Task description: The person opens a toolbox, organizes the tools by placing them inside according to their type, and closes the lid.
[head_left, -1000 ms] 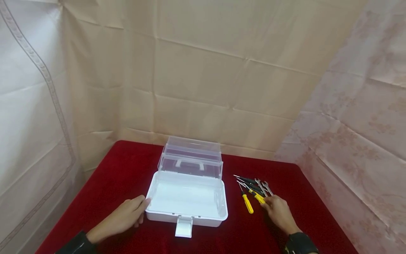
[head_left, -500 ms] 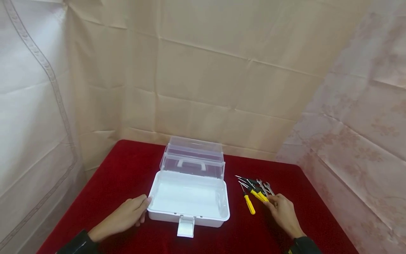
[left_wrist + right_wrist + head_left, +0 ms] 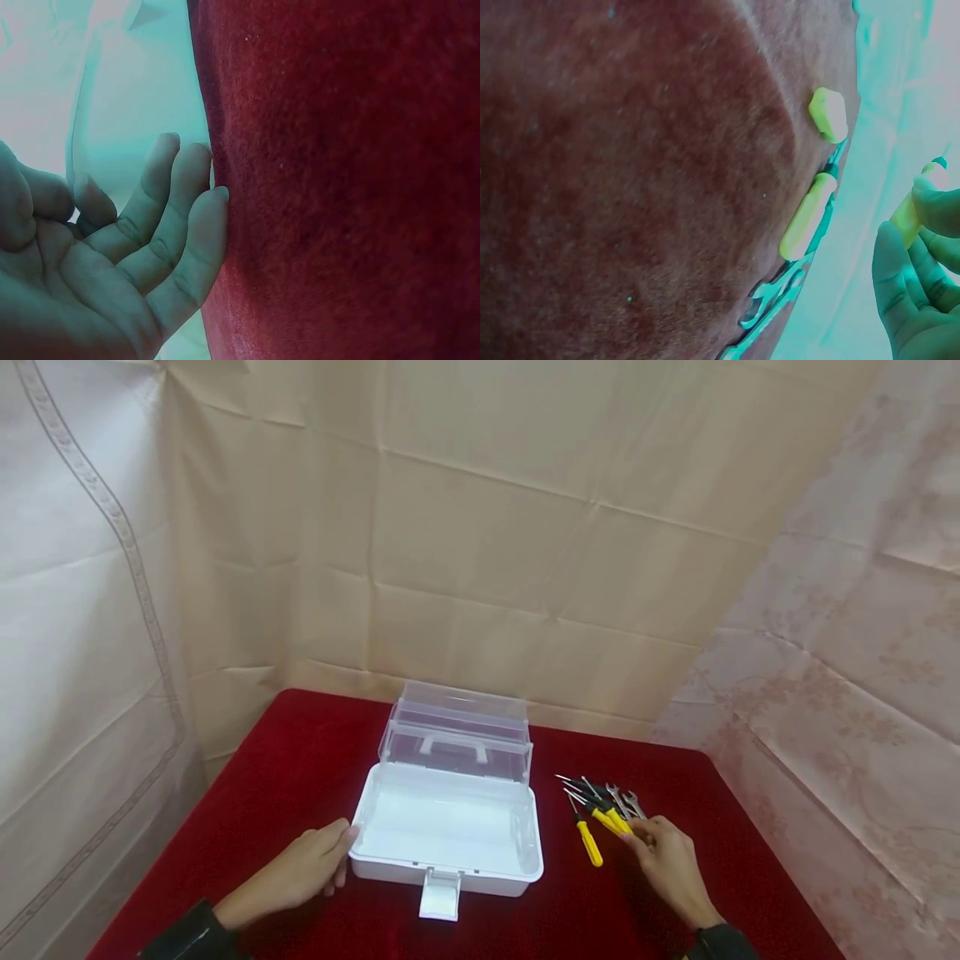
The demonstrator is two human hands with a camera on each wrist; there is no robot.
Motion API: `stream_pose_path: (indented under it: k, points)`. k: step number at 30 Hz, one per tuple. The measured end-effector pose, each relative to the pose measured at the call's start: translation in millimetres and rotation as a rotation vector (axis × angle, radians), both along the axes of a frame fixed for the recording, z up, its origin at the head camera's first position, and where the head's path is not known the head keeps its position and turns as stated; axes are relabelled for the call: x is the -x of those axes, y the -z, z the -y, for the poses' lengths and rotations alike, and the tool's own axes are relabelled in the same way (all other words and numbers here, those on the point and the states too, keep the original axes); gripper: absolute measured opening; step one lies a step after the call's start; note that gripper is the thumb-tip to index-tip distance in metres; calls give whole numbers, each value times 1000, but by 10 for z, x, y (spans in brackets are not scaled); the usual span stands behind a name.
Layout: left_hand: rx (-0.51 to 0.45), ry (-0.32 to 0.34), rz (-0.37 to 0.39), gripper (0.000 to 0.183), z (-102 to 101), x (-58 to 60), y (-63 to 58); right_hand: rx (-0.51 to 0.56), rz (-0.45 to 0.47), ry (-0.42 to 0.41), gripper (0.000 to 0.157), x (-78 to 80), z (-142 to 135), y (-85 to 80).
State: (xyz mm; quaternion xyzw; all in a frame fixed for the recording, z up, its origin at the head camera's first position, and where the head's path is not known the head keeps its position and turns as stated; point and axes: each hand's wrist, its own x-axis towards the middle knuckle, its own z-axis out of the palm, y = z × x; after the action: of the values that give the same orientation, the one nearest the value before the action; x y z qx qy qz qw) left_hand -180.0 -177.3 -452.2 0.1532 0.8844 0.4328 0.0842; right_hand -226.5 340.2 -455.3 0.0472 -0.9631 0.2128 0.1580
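An opened white toolbox stands in the middle, its clear lid tipped back and its latch hanging at the front. My left hand pinches the left rim between thumb and forefinger; the other fingers curve loosely along the outer wall in the left wrist view. At the right, my right hand pinches the handle end of a yellow-handled screwdriver, its shaft pointing away over the other tools. Two more yellow screwdrivers lie beside it, the nearest screwdriver apart on its left.
Two open-ended wrenches lie just beyond my right hand. Dark-handled tools are bunched beside them. A red cloth covers the table, with beige curtain behind and pale sheets at both sides.
My right hand has drawn a yellow screwdriver up from the bunch, its handle now raised over the tools. The left hand keeps its hold on the toolbox rim. The head view shifted slightly.
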Motion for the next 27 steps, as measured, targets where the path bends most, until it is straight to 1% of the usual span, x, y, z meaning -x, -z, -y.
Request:
stream_pose_path:
  k: [7, 14, 20, 27]
  points:
    - [-7, 2, 8, 35, 14, -1, -1, 8, -33, 3, 19, -43, 46, -1]
    - [-12, 20, 5, 36, 15, 11, 10, 2, -75, -16, 17, -84, 98, -53]
    - [-18, 24, 12, 36, 19, 6, 2, 18, -82, -20, 15, -102, 148, -78]
    - [-10, 11, 8, 36, -2, -3, -11, 28, -84, -25, 14, -125, 184, -91]
